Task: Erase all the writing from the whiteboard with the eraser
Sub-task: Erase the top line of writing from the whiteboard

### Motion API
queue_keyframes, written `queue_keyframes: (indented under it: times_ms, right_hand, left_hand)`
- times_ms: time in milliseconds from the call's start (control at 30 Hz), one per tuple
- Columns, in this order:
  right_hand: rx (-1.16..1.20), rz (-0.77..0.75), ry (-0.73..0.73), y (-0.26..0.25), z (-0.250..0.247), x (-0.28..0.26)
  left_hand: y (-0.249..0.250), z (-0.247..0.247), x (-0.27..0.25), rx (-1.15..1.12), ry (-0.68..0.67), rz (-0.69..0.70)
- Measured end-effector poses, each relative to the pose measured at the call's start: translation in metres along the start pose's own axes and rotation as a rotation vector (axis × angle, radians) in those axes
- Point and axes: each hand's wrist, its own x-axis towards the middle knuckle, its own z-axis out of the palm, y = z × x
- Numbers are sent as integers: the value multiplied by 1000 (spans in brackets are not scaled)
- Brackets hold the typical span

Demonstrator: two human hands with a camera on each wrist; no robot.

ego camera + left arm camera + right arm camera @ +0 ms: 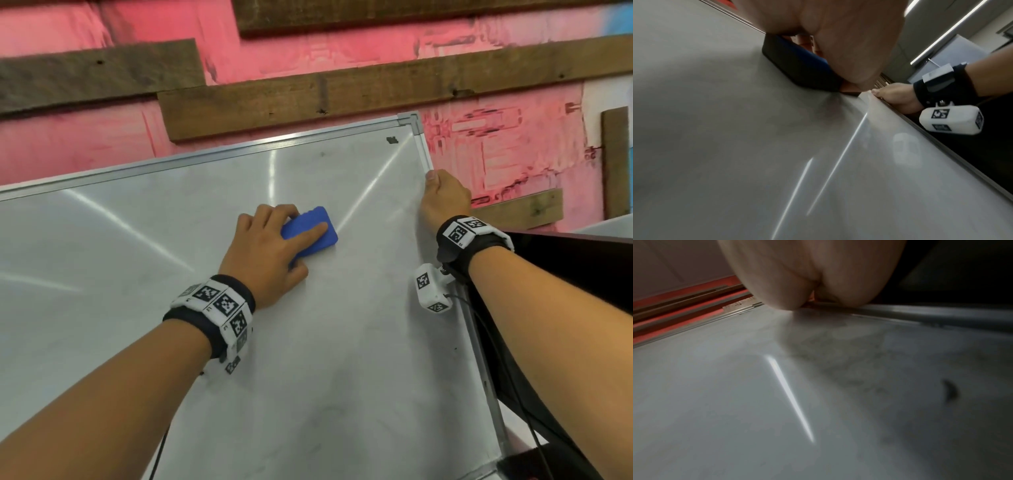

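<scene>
A large whiteboard (239,342) with a metal frame leans in front of me, its surface mostly wiped, with faint grey smears. A small black mark (392,139) sits near its top right corner. My left hand (270,246) grips a blue eraser (317,224) and presses it flat on the board's upper middle. In the left wrist view the eraser (797,65) shows its dark felt against the board (735,146). My right hand (445,198) grips the board's right edge, thumb on the frame. The right wrist view shows a dark smudge (949,391) on the board (735,402).
Behind the board is a pink wall with brown wooden planks (308,99). A dark piece of furniture (565,274) stands just right of the board's edge. Cables hang from both wrist bands.
</scene>
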Motion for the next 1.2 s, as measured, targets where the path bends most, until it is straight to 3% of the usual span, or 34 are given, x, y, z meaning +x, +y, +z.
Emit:
queue_keyframes:
  times_ms: [400,700,867,1000,1200]
  right_hand:
    - [-83,27,-54,-12,-3,-4]
    - [-282,-166,91,-43,12,-54]
    - [-309,-277,33,-84,36,-99]
    - [-216,-462,-78,-125,54,-145]
    - [-133,-1007,-398,-189,88,-229]
  left_hand:
    - [-51,-25,-80,40,-27,-58]
    - [-66,-33,-109,23,-8,-134]
    - [-76,-39,-128,19,-32,-168]
    - [-92,-49,-152,-7,-28,-214]
    - [-119,-69,-193,-186,9,-301]
